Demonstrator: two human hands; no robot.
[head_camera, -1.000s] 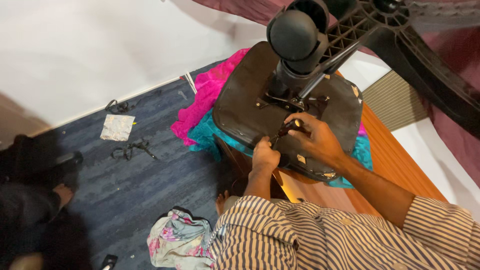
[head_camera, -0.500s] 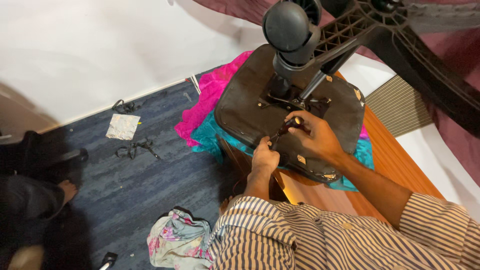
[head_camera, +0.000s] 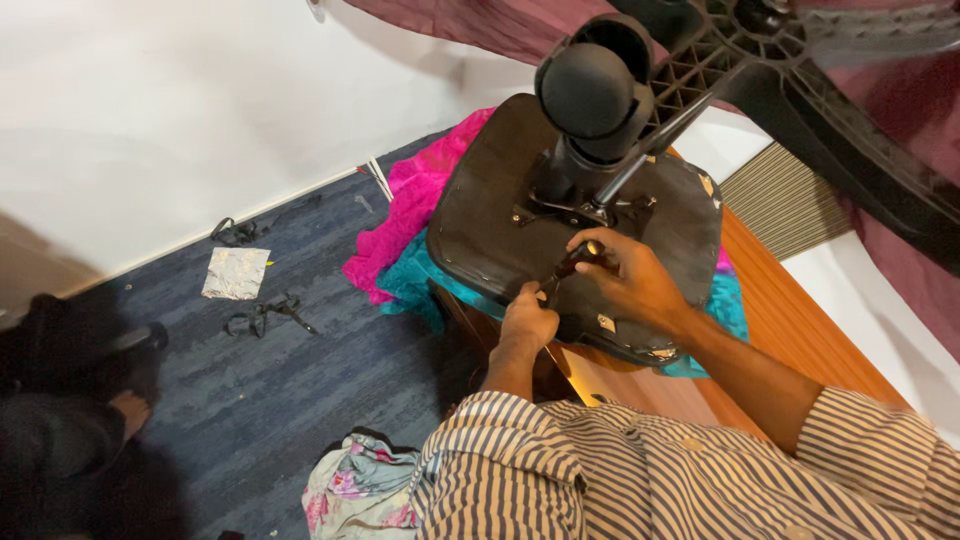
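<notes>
Two hands work on the underside of an upturned office chair seat (head_camera: 500, 220) resting on a wooden table (head_camera: 790, 330). Right hand (head_camera: 630, 280), at 3 o'clock from the left, has its fingers curled shut around a dark tool handle (head_camera: 575, 262). Left hand (head_camera: 527, 320) is fisted at the seat's near edge; whether it grips anything cannot be told. A small pale rectangular label (head_camera: 607, 323) sits on the seat at 6 o'clock from the right hand. A silver foil square (head_camera: 236, 273) lies on the blue carpet (head_camera: 300, 400), far toward 9 o'clock.

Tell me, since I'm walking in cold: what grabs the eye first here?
An upturned office chair dominates, its seat underside up on a wooden table over pink and teal cloth. Both hands meet there: the right hand holds a dark-handled tool, the left hand just below it.
</notes>
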